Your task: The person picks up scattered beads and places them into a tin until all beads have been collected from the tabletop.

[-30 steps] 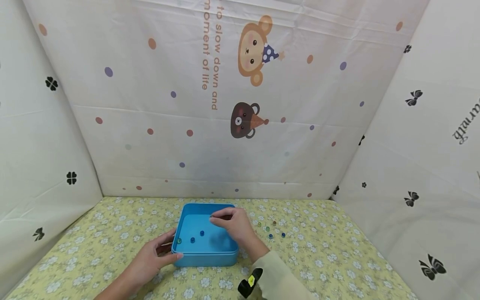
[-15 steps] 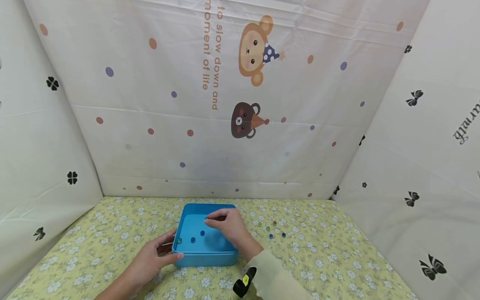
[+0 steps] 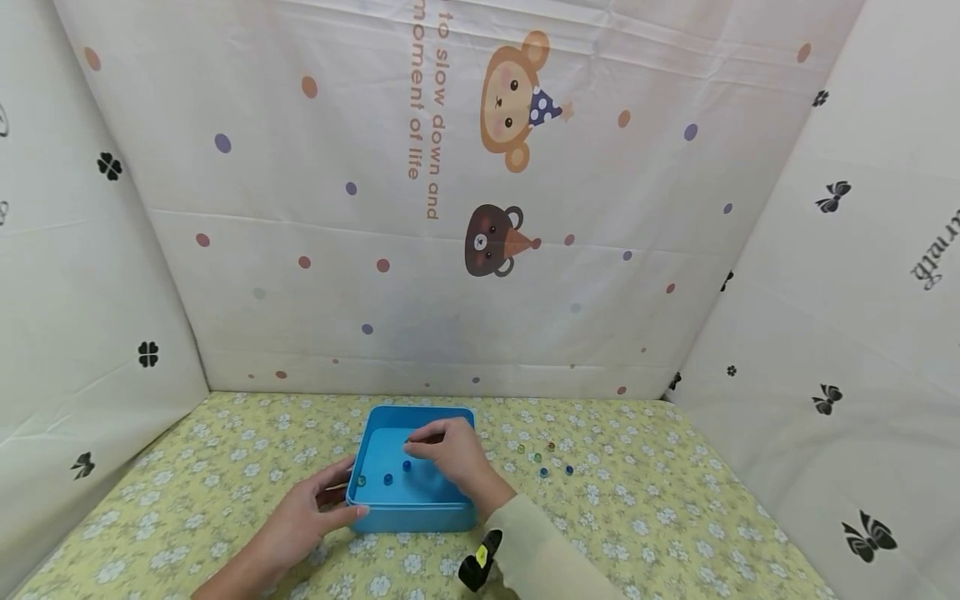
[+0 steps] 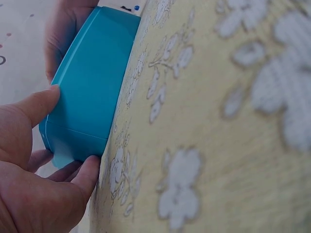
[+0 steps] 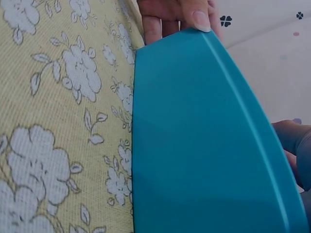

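Note:
A blue square box [image 3: 412,518] without a lid stands on the flowered cloth. My left hand [image 3: 300,518] grips its near left corner, thumb on the near rim and fingers along the left wall; the left wrist view shows this thumb [image 4: 44,103] on the box edge. Inside lie two dark blue beads [image 3: 387,479] and a green one [image 3: 362,481] by the left wall. Over the box floor, my right hand [image 3: 459,460] has thumb and forefinger pinched together on a small bead, almost wholly hidden by the fingertips.
Several small beads lie loose on the cloth right of the box, among them a blue one [image 3: 569,470], a green one [image 3: 537,457] and a reddish one [image 3: 551,447]. Printed white curtains [image 3: 420,333] enclose the table at the back and both sides.
My right hand has moved left and slightly nearer over the box, fingertips still pinched. The left hand, the box and the beads lying in it have kept their places.

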The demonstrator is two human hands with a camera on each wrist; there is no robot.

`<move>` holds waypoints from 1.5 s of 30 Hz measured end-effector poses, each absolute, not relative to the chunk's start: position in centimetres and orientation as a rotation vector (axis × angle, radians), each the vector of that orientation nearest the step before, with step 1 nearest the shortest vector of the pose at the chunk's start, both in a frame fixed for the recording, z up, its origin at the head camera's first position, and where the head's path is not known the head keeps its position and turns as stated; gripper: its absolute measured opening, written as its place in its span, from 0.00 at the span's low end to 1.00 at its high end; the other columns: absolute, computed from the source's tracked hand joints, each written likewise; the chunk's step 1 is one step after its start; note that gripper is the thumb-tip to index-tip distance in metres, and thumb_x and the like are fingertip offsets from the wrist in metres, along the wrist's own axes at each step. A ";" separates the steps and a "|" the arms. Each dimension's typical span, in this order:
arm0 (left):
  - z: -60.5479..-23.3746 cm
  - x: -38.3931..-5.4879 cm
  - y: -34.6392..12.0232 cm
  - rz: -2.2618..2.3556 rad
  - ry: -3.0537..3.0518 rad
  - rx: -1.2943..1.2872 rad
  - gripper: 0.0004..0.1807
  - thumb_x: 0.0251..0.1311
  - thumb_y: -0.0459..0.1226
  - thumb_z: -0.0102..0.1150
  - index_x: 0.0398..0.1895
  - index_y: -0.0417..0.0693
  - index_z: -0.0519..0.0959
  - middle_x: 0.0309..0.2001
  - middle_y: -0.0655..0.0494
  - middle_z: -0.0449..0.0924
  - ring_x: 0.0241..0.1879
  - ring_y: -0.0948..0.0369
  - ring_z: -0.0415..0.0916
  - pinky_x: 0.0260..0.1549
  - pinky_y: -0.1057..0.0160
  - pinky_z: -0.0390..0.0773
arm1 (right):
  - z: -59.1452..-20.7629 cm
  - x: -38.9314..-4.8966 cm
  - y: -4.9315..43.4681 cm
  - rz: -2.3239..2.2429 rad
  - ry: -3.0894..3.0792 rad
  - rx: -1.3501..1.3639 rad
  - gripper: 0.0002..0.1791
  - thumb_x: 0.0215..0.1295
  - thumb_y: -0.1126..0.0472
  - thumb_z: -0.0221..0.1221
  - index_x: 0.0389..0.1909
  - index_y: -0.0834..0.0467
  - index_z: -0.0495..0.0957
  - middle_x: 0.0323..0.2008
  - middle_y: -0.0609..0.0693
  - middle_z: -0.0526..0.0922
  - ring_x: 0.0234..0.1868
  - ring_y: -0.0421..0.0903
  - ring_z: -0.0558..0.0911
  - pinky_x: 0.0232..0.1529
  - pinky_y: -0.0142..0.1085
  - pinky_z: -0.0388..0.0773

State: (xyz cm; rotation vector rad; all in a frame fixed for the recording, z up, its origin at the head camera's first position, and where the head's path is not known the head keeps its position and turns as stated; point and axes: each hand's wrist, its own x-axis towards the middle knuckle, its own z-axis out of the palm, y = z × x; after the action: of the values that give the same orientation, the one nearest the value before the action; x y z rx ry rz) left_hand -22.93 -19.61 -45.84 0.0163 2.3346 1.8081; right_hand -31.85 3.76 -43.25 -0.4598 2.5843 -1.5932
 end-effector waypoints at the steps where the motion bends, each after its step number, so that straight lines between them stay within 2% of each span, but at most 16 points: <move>1: -45.8 -22.9 -19.6 1.809 2.335 0.018 0.47 0.64 0.44 0.70 0.82 0.50 0.56 0.75 0.32 0.62 0.70 0.33 0.67 0.60 0.54 0.90 | -43.3 -31.9 3.7 -1.588 2.589 -0.459 0.07 0.63 0.51 0.73 0.39 0.49 0.92 0.38 0.41 0.89 0.40 0.37 0.83 0.39 0.33 0.90; 14: -45.9 -23.0 -19.7 1.805 2.330 0.032 0.47 0.64 0.43 0.70 0.82 0.49 0.55 0.76 0.31 0.60 0.71 0.32 0.65 0.61 0.54 0.89 | -43.9 -32.5 3.2 -1.501 2.650 -0.437 0.03 0.62 0.54 0.73 0.35 0.48 0.92 0.37 0.41 0.87 0.38 0.36 0.83 0.36 0.31 0.89; 21: -45.9 -23.0 -19.7 1.802 2.324 0.032 0.48 0.64 0.44 0.70 0.82 0.49 0.54 0.75 0.31 0.60 0.72 0.32 0.64 0.62 0.54 0.89 | -43.9 -32.9 2.9 -1.434 2.709 -0.420 0.04 0.62 0.54 0.73 0.35 0.49 0.92 0.36 0.41 0.87 0.37 0.37 0.82 0.35 0.35 0.90; 32: -46.1 -23.1 -19.9 1.805 2.307 0.060 0.48 0.65 0.44 0.69 0.82 0.47 0.53 0.76 0.30 0.59 0.72 0.31 0.63 0.62 0.53 0.89 | -44.0 -33.2 2.5 -1.370 2.754 -0.417 0.03 0.63 0.56 0.73 0.35 0.50 0.92 0.35 0.42 0.87 0.35 0.38 0.82 0.31 0.34 0.88; 45: -46.1 -23.0 -19.9 1.813 2.298 0.059 0.48 0.65 0.44 0.69 0.82 0.48 0.53 0.76 0.30 0.58 0.72 0.31 0.63 0.62 0.52 0.89 | -44.0 -33.5 2.2 -1.309 2.768 -0.437 0.03 0.62 0.57 0.74 0.34 0.51 0.92 0.35 0.43 0.87 0.35 0.38 0.82 0.31 0.35 0.89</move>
State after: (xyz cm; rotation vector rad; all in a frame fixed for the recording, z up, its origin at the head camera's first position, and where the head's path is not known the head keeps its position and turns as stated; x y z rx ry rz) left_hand -23.00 -19.90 -46.11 0.0594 2.2976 1.8134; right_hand -33.52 2.24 -43.99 -0.4368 2.7684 -1.3087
